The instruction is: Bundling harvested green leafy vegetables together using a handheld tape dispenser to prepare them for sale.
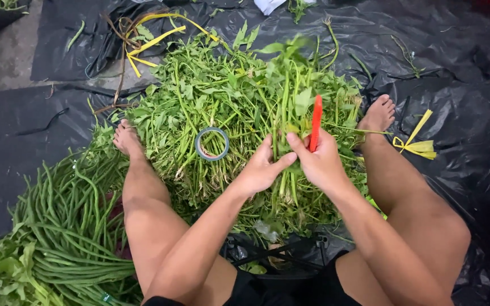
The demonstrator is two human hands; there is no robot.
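Nearest me, my left hand (pixel 259 170) has its fingers curled around a bunch of green stalks (pixel 286 122), clamped low on the stems. Just beside it, my right hand (pixel 319 161) pinches the same stems and grips a red-handled tool (pixel 316 122), fingers closed. The bunch's long axis runs upright, away from me, leaves on top. Beyond, a roll of tape (pixel 211 143) rests on the heap of greens (pixel 199 96).

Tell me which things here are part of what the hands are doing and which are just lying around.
In use:
left hand
right hand
bunch of green stems
red-handled tool
heap of leafy greens

Lying about:
tape roll
long beans
yellow straps
black plastic sheet
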